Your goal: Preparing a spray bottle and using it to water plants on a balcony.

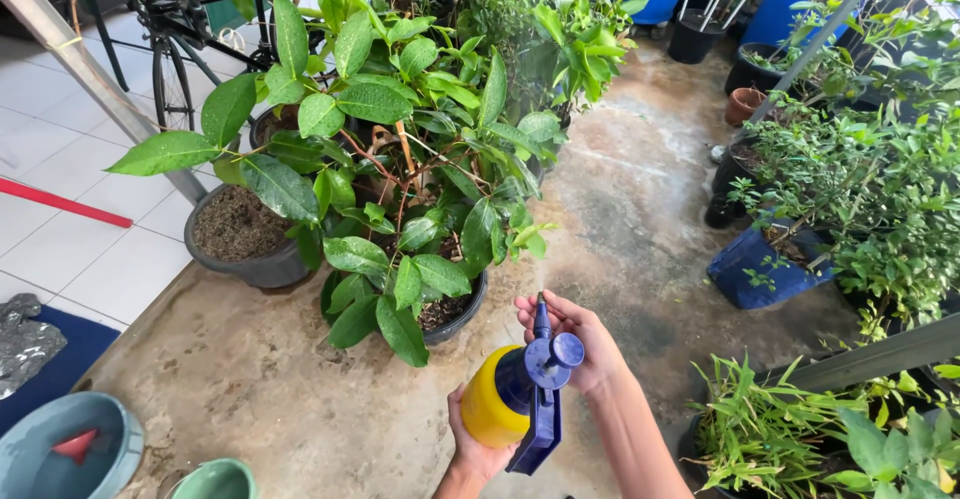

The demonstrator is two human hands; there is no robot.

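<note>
Both hands on spray bottle [512,396], low centre over wet concrete floor [640,219]. Left hand [478,447] cups yellow body from below; right hand [580,344] wraps behind blue pump head, fingers curled near nozzle, which points up toward leafy plant in dark pot [455,317] just ahead. Second pot [250,264] of bare soil stands left. Blue pot [760,274] right, more greenery around. Bicycle [175,54] parked on white tiles behind.
</note>
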